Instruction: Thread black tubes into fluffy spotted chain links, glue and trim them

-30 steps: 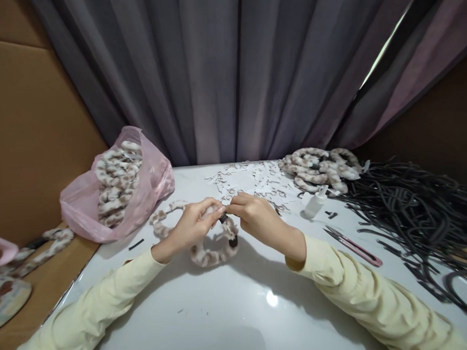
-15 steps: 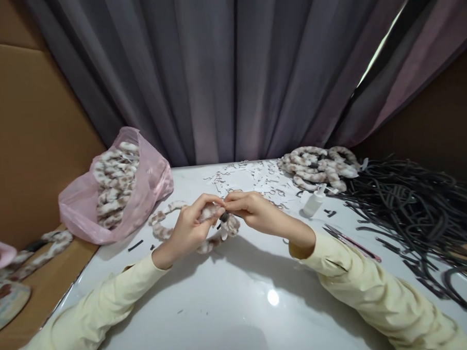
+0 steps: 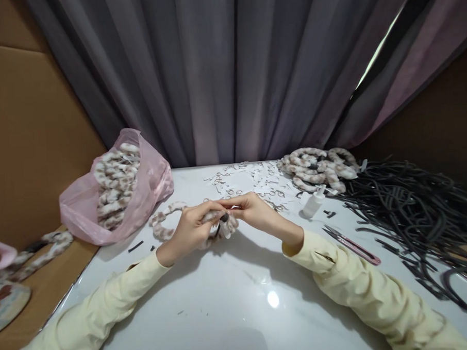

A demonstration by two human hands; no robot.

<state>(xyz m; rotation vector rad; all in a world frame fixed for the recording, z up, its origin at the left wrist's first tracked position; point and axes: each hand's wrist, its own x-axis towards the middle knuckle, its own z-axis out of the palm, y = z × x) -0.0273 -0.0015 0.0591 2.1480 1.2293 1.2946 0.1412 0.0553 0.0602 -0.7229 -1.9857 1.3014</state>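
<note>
Over the middle of the table, my left hand (image 3: pixel 192 226) is closed around a fluffy white-and-brown tube (image 3: pixel 170 233), part of which curves in a loop on the table behind it. A black piece (image 3: pixel 224 216) shows at the tube's end by the fingertips, with a small white tag (image 3: pixel 224 230) hanging below. My right hand (image 3: pixel 254 213) meets the left from the right side, its thumb and fingers pinched at the same end. Whether the right fingers grip the fluffy tube or the black piece is hidden.
A pink plastic bag (image 3: pixel 156 181) full of fluffy tubes stands at left. At right lie more fluffy tubes (image 3: pixel 314 166), a white bottle (image 3: pixel 313 204), pink-handled snips (image 3: pixel 355 246) and a heap of black tubing (image 3: pixel 408 203). Small paper bits (image 3: pixel 270 181) are scattered at the back.
My right hand has shifted slightly left and its wrist has turned, the fingers now lower at the tube's end. The left hand has moved very little and keeps its hold.
</note>
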